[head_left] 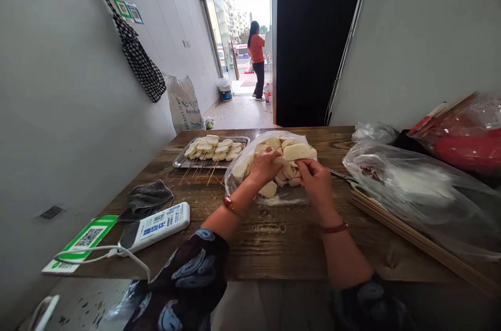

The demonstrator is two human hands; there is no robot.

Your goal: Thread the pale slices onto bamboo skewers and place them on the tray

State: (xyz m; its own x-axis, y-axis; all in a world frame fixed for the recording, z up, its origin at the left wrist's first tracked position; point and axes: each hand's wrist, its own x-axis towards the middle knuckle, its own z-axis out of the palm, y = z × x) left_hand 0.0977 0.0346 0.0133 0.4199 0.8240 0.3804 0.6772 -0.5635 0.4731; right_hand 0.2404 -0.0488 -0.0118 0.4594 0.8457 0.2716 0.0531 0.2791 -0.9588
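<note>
A clear plastic bag (235, 179) lies spread on the wooden table, filled with pale oval slices that look like steamed bun. My right hand (316, 182) pinches the lower edge of one pale slice (296, 151), raised above the pile at the bag's right side. My left hand (266, 168) reaches over the pile from the left, its fingers apart and touching the slices; the fingertips are partly hidden among them. Just beyond the left hand, a metal tray (180, 160) holds skewered slices (213, 147), their thin sticks pointing toward me.
Scissors (340, 175) and a bundle of wooden skewers (415, 232) lie at right beside a clear bag (422, 185). On the left are a dark cloth (151, 196), a white payment device (160, 226) with a cable, and a green code card (84, 242). A person (257, 57) stands in the doorway.
</note>
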